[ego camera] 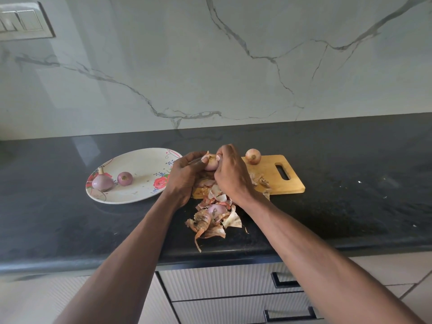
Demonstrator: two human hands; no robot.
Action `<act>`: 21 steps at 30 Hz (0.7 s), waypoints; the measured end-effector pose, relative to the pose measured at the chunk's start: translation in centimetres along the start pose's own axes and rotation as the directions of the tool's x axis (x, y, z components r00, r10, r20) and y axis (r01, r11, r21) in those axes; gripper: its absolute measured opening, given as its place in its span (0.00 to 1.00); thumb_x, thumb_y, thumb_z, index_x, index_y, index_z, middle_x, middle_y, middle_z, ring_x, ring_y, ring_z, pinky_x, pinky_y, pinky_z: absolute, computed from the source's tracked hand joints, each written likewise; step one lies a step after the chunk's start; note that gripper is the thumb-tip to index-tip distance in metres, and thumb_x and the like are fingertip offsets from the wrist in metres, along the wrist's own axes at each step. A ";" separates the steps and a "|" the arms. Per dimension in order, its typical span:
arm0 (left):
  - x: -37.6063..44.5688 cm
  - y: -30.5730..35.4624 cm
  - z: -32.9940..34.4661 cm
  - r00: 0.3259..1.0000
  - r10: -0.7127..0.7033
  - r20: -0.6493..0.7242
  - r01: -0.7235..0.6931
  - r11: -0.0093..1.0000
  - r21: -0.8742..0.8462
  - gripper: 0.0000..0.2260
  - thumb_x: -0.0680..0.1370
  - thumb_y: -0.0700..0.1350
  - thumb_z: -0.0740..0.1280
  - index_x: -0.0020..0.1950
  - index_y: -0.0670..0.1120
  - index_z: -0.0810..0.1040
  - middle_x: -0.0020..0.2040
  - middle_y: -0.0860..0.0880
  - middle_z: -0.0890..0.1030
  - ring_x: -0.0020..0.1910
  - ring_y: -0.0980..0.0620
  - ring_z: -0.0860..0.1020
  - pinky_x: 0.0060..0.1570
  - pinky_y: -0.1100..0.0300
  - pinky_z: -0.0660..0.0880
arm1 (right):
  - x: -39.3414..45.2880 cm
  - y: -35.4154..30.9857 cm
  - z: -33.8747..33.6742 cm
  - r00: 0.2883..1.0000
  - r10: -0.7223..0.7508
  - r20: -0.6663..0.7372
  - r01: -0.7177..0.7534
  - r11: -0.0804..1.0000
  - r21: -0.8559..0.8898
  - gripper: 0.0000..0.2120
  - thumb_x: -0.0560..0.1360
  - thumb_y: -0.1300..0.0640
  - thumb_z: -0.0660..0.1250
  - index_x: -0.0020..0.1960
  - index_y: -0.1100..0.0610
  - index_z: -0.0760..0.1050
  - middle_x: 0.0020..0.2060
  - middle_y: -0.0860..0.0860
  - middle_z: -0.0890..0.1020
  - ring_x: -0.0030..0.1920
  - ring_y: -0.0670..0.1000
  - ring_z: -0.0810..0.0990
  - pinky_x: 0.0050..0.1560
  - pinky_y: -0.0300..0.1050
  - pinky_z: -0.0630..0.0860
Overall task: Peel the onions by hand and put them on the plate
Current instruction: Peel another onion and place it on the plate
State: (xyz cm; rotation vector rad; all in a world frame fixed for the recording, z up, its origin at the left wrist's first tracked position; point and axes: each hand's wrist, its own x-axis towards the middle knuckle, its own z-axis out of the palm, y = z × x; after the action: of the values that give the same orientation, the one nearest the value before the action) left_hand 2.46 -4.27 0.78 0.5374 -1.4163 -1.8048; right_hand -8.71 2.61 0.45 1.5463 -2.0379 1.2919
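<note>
Plate (140, 160), left on the counter (70, 218): two peeled onions (112, 181). Centre: left hand (184, 176) grips a third onion (211, 163), right hand (230, 174) pinching its skin. Chopping board (278, 178): one unpeeled onion (253, 156) left; peels (214, 217) heaped in front.

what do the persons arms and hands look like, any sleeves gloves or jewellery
Both forearms are bare as far as the frame shows, with no sleeves in sight. The left hand and right hand wear no gloves, and no watch, bracelet or ring is visible. The fingernails look short and unpainted.
</note>
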 end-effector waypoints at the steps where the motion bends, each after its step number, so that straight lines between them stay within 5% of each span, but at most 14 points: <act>1: 0.1 0.0 -0.1 1.000 -0.002 0.000 0.002 1.000 -0.010 0.07 0.80 0.35 0.67 0.56 0.39 0.80 0.46 0.39 0.85 0.43 0.45 0.85 0.37 0.56 0.82 | 0.0 -0.1 0.0 1.000 0.013 0.000 -0.013 1.000 0.022 0.05 0.77 0.71 0.60 0.50 0.64 0.71 0.45 0.55 0.73 0.41 0.50 0.69 0.37 0.38 0.60; 13: 0.2 0.3 0.1 0.998 -0.012 -0.057 0.006 0.994 -0.112 0.07 0.82 0.34 0.62 0.58 0.38 0.77 0.45 0.41 0.86 0.43 0.44 0.85 0.45 0.54 0.84 | -0.2 -0.5 -0.8 0.991 0.135 -0.013 -0.128 0.965 0.228 0.04 0.80 0.68 0.58 0.50 0.62 0.71 0.45 0.54 0.74 0.43 0.49 0.71 0.38 0.30 0.67; 21: 0.2 0.3 -0.1 0.996 -0.062 -0.069 0.054 0.993 -0.107 0.09 0.84 0.41 0.61 0.56 0.37 0.79 0.47 0.38 0.84 0.42 0.44 0.84 0.44 0.55 0.84 | -0.3 -0.5 -0.9 0.990 0.140 -0.017 -0.127 0.941 0.312 0.06 0.79 0.70 0.59 0.48 0.60 0.69 0.43 0.54 0.74 0.43 0.51 0.72 0.38 0.40 0.69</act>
State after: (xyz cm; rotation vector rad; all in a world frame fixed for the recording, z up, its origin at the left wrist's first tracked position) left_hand 2.47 -4.51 1.03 0.5879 -1.2617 -1.8754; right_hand -8.36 3.49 0.99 1.5113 -2.0201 1.7528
